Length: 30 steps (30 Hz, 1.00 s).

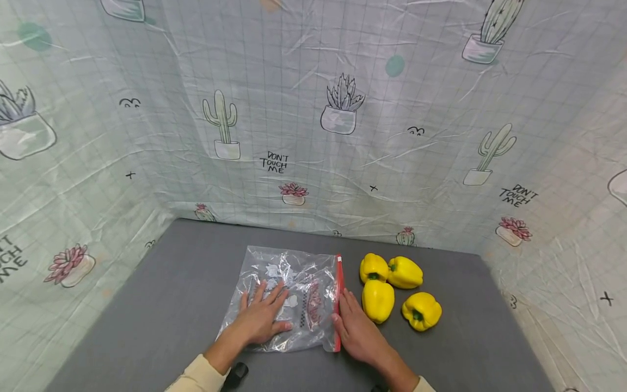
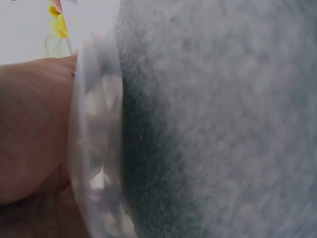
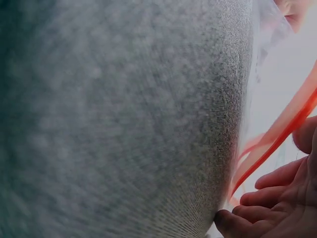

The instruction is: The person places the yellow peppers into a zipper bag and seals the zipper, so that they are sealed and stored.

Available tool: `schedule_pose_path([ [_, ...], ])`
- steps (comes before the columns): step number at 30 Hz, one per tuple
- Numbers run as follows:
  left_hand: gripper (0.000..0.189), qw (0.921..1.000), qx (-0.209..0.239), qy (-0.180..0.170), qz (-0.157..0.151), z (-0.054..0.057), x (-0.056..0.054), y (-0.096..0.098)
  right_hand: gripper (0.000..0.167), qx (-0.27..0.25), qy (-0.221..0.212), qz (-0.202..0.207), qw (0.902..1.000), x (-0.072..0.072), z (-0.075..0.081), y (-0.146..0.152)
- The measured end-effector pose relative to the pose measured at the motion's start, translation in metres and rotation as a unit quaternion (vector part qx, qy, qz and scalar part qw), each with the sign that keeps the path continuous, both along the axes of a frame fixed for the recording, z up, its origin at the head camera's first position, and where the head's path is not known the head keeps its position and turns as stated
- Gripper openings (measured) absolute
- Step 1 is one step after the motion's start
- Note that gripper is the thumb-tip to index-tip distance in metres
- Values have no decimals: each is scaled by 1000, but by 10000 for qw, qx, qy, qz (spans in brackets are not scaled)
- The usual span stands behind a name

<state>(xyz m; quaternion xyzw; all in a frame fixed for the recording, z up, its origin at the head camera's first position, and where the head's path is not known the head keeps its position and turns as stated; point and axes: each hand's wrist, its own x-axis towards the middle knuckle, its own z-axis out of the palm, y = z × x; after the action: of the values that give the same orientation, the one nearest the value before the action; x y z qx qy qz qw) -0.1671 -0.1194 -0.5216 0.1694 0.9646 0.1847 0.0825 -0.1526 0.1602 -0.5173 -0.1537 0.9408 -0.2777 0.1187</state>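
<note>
A clear plastic zip bag with a red slider strip along its right side lies flat on the grey table. My left hand rests on the bag with its fingers spread. At the red strip is my right hand, its fingers fairly straight and the thumb at the bag's edge. In the right wrist view, the red strip stands a little raised beside the fingers. The left wrist view shows the bag's edge bulging beside my hand.
Several yellow bell peppers stand to the right of the bag: a front one, a right one, and two behind. A curtain printed with cacti encloses the grey table at the back and sides.
</note>
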Motion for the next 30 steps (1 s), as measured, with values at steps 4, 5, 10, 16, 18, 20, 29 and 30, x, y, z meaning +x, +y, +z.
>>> schedule_pose_path([
  [4,81,9999,96,-29,-56,4,-1,-4,64,70,21,-33,10000,-1,1,0],
  [5,81,9999,116,-54,-64,5,-1,-4,63,115,-8,-34,9999,-1,1,-1],
  [10,81,9998,160,-85,-79,5,-2,-8,63,444,-176,56,9988,-3,2,-2],
  [16,84,9994,241,-30,-226,5,-3,-13,68,892,-137,273,9955,-3,1,-3],
  [18,85,9993,261,10,-284,5,-4,-16,70,1016,-119,351,9941,-3,1,-4],
  [20,86,9991,269,39,-331,5,-5,-19,71,1079,-106,414,9932,-2,2,-4],
  [29,87,9964,91,705,-471,0,-9,-34,78,1070,-231,530,9926,-3,8,-7],
  [30,86,9960,61,757,-461,0,-8,-35,79,1078,-245,518,9925,-3,8,-7],
])
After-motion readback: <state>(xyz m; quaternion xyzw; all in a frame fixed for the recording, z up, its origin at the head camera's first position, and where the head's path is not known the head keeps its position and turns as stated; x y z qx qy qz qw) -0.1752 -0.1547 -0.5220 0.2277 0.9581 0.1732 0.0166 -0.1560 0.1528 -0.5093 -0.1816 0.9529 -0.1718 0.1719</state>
